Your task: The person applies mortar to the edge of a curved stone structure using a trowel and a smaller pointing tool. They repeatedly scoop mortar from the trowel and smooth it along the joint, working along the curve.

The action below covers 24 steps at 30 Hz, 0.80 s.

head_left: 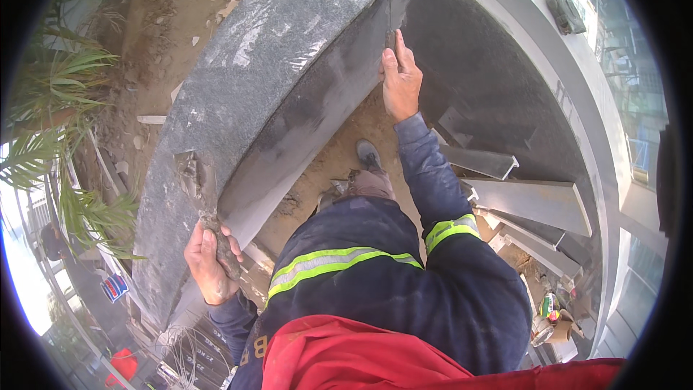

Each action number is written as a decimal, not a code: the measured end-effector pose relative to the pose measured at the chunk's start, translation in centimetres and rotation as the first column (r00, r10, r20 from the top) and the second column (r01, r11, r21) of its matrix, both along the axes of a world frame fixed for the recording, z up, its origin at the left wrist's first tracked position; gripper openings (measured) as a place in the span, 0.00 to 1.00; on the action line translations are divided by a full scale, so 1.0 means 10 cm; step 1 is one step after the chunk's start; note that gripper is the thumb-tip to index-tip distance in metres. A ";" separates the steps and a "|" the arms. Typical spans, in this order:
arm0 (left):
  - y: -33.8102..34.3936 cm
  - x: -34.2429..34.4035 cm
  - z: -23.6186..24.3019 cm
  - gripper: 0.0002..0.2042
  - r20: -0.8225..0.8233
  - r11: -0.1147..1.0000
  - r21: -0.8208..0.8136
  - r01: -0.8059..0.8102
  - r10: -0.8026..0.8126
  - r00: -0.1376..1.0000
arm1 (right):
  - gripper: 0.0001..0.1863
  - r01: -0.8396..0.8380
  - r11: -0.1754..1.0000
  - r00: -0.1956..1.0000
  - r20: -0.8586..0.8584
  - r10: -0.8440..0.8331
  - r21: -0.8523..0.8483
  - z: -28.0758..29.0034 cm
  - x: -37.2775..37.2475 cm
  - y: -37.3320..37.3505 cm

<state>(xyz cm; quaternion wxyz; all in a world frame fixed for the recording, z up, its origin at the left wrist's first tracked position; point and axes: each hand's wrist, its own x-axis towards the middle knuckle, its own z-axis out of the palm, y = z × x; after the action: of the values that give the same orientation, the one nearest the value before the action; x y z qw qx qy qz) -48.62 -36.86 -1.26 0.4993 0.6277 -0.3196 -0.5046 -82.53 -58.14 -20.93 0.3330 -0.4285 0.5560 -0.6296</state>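
Note:
My left hand is wrapped around the mortar-crusted handle of a trowel. Grey mortar coats its blade, which lies over the broad grey ledge. Farther away, my right hand grips a slim hand tool with the forefinger stretched along it. A thin line runs from this tool toward the inner corner; it looks like a blade seen edge-on. The tool is against or close to the smooth grey side wall below the ledge. I cannot tell whether it touches.
A dark grey wall curves along the right, topped by a pale rim with a dark object on it. Metal beams and debris lie at lower right. Palm fronds overhang bare soil on the left. My shoe stands between the walls.

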 end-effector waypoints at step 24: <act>-0.13 -0.06 -0.10 0.17 0.079 0.996 -0.009 0.090 -0.089 0.993 | 0.26 0.074 0.992 0.962 -0.268 -0.044 0.102 0.48 -0.85 0.23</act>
<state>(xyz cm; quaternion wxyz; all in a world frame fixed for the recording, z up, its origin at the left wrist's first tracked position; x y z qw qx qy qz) -49.22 -38.17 -2.28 0.4672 0.6290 -0.3698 -0.4993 -91.07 -55.87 -16.10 0.2600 -0.4728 0.6422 -0.5445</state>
